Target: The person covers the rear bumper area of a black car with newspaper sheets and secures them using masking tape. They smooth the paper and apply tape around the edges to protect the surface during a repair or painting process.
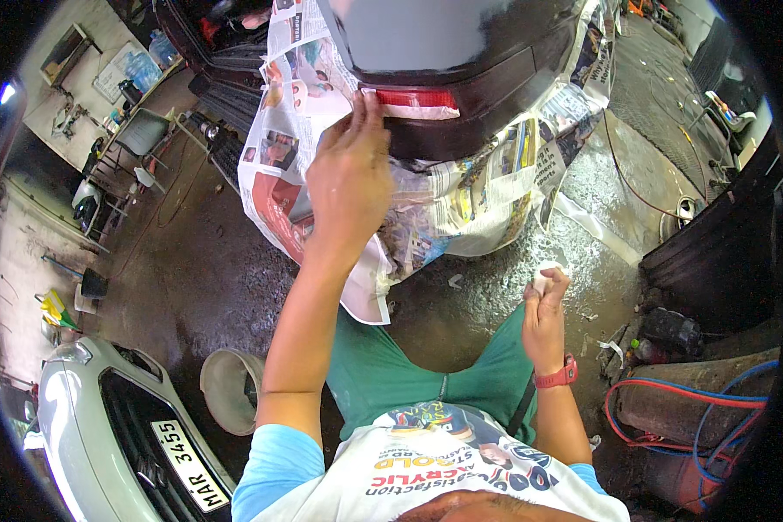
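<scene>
My left hand [350,178] reaches up to the dark car's rear bumper [513,96], its fingers stretched out. Its fingertips rest at the left end of a red reflector strip [413,98], beside the newspaper edge. A pale strip [422,111], which looks like masking tape, runs along the reflector's lower edge. Printed newspaper sheets [487,196] cover the car around and below the bumper. Down by my right knee, my right hand [545,317] is closed on a small white thing [550,277], perhaps a roll of masking tape, mostly hidden by the fingers.
A silver car front [104,418] stands at lower left, next to a whitish bucket [232,391]. Red and blue hoses [696,391] lie over a rusty cylinder [670,404] at right. The concrete floor [191,278] looks wet. A chair [143,135] stands far left.
</scene>
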Tool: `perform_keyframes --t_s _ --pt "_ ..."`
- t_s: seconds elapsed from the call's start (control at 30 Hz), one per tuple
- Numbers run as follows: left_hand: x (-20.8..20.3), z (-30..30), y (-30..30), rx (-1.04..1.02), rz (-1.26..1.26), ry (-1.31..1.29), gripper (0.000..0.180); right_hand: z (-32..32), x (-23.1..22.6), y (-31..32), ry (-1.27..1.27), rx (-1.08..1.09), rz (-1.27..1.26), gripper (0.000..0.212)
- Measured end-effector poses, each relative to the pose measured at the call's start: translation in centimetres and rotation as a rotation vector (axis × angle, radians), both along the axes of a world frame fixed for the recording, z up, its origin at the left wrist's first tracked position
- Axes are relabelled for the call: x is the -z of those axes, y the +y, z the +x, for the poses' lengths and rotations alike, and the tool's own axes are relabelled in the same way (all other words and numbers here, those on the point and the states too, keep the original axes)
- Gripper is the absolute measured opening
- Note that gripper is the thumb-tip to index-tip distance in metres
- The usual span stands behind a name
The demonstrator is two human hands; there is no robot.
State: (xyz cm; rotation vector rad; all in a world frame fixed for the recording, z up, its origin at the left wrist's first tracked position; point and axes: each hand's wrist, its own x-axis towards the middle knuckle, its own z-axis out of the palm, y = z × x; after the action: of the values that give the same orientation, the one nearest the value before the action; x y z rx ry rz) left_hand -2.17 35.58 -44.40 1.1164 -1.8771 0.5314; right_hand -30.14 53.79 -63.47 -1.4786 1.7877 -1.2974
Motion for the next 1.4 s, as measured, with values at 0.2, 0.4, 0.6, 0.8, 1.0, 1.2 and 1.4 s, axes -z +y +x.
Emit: perform_keyframes --t_s 0.2,0.4,0.6,0.8,1.0,1.2,1.4 --pt "-1.0 1.1 2.4 0.078 0.042 0.088 0.042 2.6 -8.5 -2.2 -0.182 -0.427 -0.039 0.062" --pt "2.9 -0.3 8.9 0.582 0.810 0.586 0.029 5.7 -14.5 -3.6 -0.144 -0.629 -0.172 0.084" --pt "5.1 -1.3 9.8 0.666 0.728 0.783 0.014 5.9 -15.6 -3.4 0.080 -0.625 -0.202 0.071" --pt "1.7 -0.1 9.9 0.492 0.462 0.734 0.012 5.1 -15.5 -5.3 -0.037 -0.592 0.131 0.020" --pt "1.2 2.5 5.3 0.400 0.295 0.888 0.014 7.8 -13.6 -4.3 0.384 -0.478 -0.917 0.028" --pt "-0.7 1.7 4.5 0.364 0.221 0.795 0.013 9.1 -17.3 -7.5 -0.079 -0.185 -0.571 0.053" --pt "-2.2 -0.1 3.0 0.473 0.374 0.992 0.017 9.4 -20.0 -12.4 0.097 -0.181 -0.479 0.054"
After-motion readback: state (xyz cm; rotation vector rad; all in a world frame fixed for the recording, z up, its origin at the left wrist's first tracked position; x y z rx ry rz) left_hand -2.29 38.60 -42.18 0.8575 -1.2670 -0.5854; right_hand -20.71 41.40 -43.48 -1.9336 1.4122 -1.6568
